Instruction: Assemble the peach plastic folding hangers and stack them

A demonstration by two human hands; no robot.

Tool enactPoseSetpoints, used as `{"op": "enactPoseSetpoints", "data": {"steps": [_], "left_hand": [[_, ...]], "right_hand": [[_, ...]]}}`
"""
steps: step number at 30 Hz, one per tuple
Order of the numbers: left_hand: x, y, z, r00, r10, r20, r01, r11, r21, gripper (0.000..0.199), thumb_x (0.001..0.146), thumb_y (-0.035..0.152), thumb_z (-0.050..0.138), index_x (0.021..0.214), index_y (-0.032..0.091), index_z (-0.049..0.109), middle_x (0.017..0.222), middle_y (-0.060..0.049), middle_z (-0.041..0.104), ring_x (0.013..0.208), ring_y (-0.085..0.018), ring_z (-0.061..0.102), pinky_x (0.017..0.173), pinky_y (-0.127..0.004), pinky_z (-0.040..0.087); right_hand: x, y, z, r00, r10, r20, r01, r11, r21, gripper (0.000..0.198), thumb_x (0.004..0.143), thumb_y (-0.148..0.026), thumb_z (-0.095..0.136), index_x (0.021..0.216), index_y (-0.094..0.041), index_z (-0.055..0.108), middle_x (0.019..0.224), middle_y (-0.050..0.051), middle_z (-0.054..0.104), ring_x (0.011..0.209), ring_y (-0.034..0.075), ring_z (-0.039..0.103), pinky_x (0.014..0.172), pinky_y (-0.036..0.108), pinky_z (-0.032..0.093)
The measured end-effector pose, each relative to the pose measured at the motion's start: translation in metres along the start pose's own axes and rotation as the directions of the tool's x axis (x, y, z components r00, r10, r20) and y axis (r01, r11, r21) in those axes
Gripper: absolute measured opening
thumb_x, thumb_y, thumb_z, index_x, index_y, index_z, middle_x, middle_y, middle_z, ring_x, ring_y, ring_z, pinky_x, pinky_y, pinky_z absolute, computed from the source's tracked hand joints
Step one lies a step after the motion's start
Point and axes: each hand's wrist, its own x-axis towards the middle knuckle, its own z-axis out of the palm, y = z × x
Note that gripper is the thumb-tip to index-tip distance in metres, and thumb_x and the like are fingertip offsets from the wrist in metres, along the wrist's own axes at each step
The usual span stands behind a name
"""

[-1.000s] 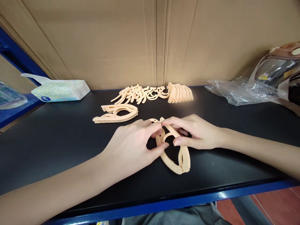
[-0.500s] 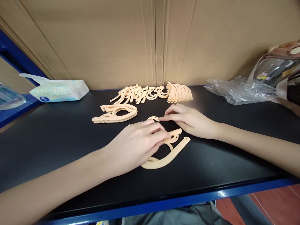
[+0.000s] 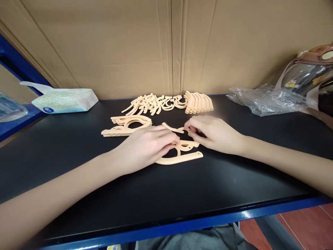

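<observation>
My left hand (image 3: 152, 146) is closed over a cream plastic folding hanger (image 3: 179, 159) on the black table. The hanger's long curved arm and ring stick out to the right of the fingers; the rest is hidden beneath them. My right hand (image 3: 213, 132) pinches a small curved cream piece (image 3: 187, 130) just beyond the hanger. A slim curved arm piece (image 3: 171, 128) lies tilted between the two hands, its end meeting the pinched piece. I cannot tell whether they are joined.
Stacked folded hangers (image 3: 125, 131) lie behind my left hand. Farther back are a heap of curved arms (image 3: 145, 104), several hooks (image 3: 168, 103) and a row of arm pieces (image 3: 199, 102). A tissue pack (image 3: 65, 100) sits left; a crumpled plastic bag (image 3: 267, 100) and a clear bag (image 3: 299, 78) are right.
My left hand and the hanger have moved away from me, and its front arm has swung flatter. My right fingers have closed on the small piece. The slim arm piece now shows between the hands.
</observation>
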Motion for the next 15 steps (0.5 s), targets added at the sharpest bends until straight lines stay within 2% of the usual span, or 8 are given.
{"op": "enactPoseSetpoints", "data": {"steps": [3,8,11,15], "left_hand": [[0.000,-0.001,0.000,1.000,-0.019,0.000,0.019,0.999,0.030,0.021,0.098,0.020,0.043,0.105,0.019,0.063,0.099,-0.002,0.068,0.090,-0.016,0.061,0.078,-0.029,0.046],[0.001,-0.002,-0.003,0.996,-0.083,0.024,0.079,0.988,0.132,0.027,0.100,0.022,0.037,0.104,0.019,0.064,0.100,-0.003,0.070,0.089,-0.017,0.062,0.077,-0.030,0.047],[0.001,-0.003,-0.004,0.996,-0.090,0.024,0.084,0.978,0.192,0.027,0.099,0.022,0.039,0.103,0.018,0.066,0.099,-0.003,0.070,0.088,-0.018,0.063,0.076,-0.031,0.046],[0.001,-0.005,-0.004,0.996,-0.093,0.003,0.090,0.963,0.253,0.027,0.099,0.022,0.040,0.102,0.019,0.067,0.097,-0.004,0.071,0.088,-0.019,0.063,0.075,-0.030,0.046]], "right_hand": [[0.000,0.001,-0.001,0.999,0.024,0.037,-0.025,0.999,0.044,0.020,0.089,-0.014,0.044,0.097,-0.017,0.062,0.082,0.003,0.065,0.071,0.015,0.057,0.066,0.026,0.038],[0.002,0.001,-0.006,0.991,0.130,0.036,-0.134,0.979,0.157,0.021,0.084,-0.012,0.045,0.080,-0.017,0.065,0.066,-0.001,0.062,0.055,0.010,0.052,0.058,0.023,0.037],[0.001,0.000,-0.013,0.976,0.195,0.094,-0.208,0.965,0.160,0.015,0.078,-0.012,0.050,0.076,-0.017,0.064,0.058,-0.003,0.059,0.050,0.009,0.050,0.054,0.022,0.036],[-0.004,-0.001,-0.022,0.958,0.214,0.192,-0.246,0.955,0.163,0.012,0.077,-0.014,0.052,0.079,-0.018,0.063,0.061,-0.003,0.062,0.052,0.010,0.054,0.052,0.022,0.038]]}}
